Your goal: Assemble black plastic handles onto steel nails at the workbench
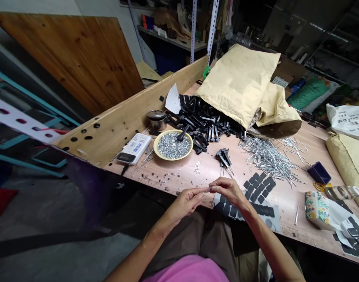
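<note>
Both hands meet at the table's front edge in a pinch. My left hand (pixel 189 201) is closed on a thin metal rod (pixel 208 190), mostly covered by the fingers. At the rod's other end, the fingertips of my right hand (pixel 228 190) are pressed together; whether they hold a further small part is hidden. Just beyond them lies a small bunch of black plastic parts with metal rods (pixel 224 158). Tiny washers (pixel 197 167) are scattered on the tabletop in front of my left hand. Black adhesive pads (pixel 258 187) lie beside and under my right forearm.
A yellow bowl (pixel 158 150) of small metal parts holds a black scoop (pixel 183 133). Left of it are a white box-shaped device (pixel 135 149) and a lidded metal pot (pixel 157 119). Black parts (pixel 197 121) spill from a paper sack (pixel 240 82). Loose metal rods (pixel 267 158) and a tissue box (pixel 317 207) lie rightward.
</note>
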Available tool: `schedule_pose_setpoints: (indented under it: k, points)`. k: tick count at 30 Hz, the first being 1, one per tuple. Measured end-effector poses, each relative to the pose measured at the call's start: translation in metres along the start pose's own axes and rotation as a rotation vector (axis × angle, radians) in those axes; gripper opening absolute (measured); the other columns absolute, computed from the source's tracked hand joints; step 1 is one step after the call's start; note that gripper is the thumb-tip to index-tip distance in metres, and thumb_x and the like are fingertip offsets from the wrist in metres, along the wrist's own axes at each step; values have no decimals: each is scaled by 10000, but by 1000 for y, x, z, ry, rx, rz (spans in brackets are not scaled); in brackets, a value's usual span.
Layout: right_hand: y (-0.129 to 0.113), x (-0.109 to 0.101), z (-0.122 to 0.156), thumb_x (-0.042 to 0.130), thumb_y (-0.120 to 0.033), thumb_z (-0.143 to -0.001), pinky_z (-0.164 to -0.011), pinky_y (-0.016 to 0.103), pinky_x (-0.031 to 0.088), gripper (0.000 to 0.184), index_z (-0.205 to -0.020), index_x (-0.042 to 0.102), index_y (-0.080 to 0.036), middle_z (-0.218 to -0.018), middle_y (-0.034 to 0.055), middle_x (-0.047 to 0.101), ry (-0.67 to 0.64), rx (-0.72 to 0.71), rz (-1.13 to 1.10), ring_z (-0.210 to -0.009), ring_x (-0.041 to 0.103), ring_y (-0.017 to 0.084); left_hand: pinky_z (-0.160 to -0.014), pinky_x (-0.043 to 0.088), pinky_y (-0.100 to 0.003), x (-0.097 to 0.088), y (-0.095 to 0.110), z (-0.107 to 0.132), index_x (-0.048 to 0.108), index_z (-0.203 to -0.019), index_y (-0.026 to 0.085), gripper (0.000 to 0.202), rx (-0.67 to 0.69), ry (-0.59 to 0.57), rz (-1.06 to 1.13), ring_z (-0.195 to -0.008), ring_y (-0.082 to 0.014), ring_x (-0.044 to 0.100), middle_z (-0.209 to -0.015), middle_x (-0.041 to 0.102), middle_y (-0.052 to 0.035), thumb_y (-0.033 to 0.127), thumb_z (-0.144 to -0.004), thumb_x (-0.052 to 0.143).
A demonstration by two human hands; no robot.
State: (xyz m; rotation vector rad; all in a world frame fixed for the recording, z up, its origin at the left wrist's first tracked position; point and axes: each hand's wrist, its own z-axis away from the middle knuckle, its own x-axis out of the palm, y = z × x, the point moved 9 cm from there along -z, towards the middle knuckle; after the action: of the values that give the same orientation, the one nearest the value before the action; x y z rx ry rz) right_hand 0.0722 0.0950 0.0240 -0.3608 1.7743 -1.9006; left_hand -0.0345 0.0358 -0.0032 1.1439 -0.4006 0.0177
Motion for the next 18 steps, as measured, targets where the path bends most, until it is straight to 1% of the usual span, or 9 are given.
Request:
schedule_pose_setpoints:
  k: [2, 4, 6, 7, 8, 9, 11, 14, 18]
  points:
    - [-13, -2, 5, 639, -514, -754, -633, 266, 492, 319, -775, 715, -205, -730, 45, 677, 15, -112, 150, -675, 633, 157, -354, 165, -165, 0, 1, -1, 651, -1111, 110, 536, 30, -12, -64, -363, -35, 228, -434, 289, 109, 496, -745, 581]
    - [-24, -2, 10, 584, -489, -813, -623, 257, 479, 311, -788, 713, -207, -730, 52, 679, 29, -205, 289, -675, 630, 155, -369, 295, -179, -1, 5, -3, 678, -1068, 140, 421, 121, 19, -185, -379, -65, 385, -446, 437, 64, 428, -793, 543]
    - [-27, -4, 14, 555, -476, -838, -609, 252, 469, 317, -789, 702, -200, -707, 50, 668, 71, -243, 379, -652, 620, 149, -503, 465, -226, -3, 15, -2, 700, -1021, 181, 320, 311, 124, -379, -564, -128, 597, -634, 654, -23, 353, -827, 512]
    - [-25, -5, 15, 544, -477, -845, -599, 250, 466, 326, -788, 693, -193, -695, 46, 660, 98, -232, 393, -636, 614, 146, -600, 510, -248, -2, 22, 1, 702, -1014, 199, 292, 427, 192, -492, -693, -153, 651, -777, 712, -52, 318, -840, 499]
    - [-21, -8, 15, 532, -484, -849, -585, 248, 465, 340, -785, 683, -187, -683, 42, 650, 122, -206, 384, -616, 610, 143, -676, 525, -256, 0, 27, 4, 697, -1021, 213, 280, 537, 256, -605, -787, -165, 670, -890, 728, -65, 286, -854, 486]
    - [-16, -9, 16, 517, -495, -854, -569, 244, 464, 357, -781, 671, -181, -673, 37, 641, 139, -173, 361, -595, 605, 138, -717, 528, -253, 4, 31, 8, 687, -1041, 220, 281, 628, 304, -712, -826, -166, 677, -950, 728, -69, 261, -869, 469]
    - [-8, -12, 17, 495, -507, -861, -542, 237, 458, 376, -771, 650, -176, -666, 30, 628, 158, -133, 340, -572, 595, 133, -703, 533, -228, 13, 34, 13, 665, -1079, 215, 294, 753, 351, -892, -780, -153, 690, -944, 734, -71, 229, -896, 436]
    - [-15, -12, 22, 492, -477, -874, -573, 246, 451, 342, -767, 626, -180, -687, 35, 611, 167, -208, 487, -614, 580, 140, -650, 534, -199, 23, 34, 14, 658, -1079, 195, 291, 836, 349, -1054, -712, -141, 696, -882, 741, -68, 216, -914, 419]
    - [-30, -7, 30, 411, -395, -930, -617, 257, 449, 304, -807, 591, -183, -738, 54, 578, 134, -332, 661, -662, 545, 144, -631, 537, -187, 30, 35, 13, 662, -1068, 194, 280, 880, 314, -1091, -717, -141, 702, -853, 744, -62, 219, -917, 427]
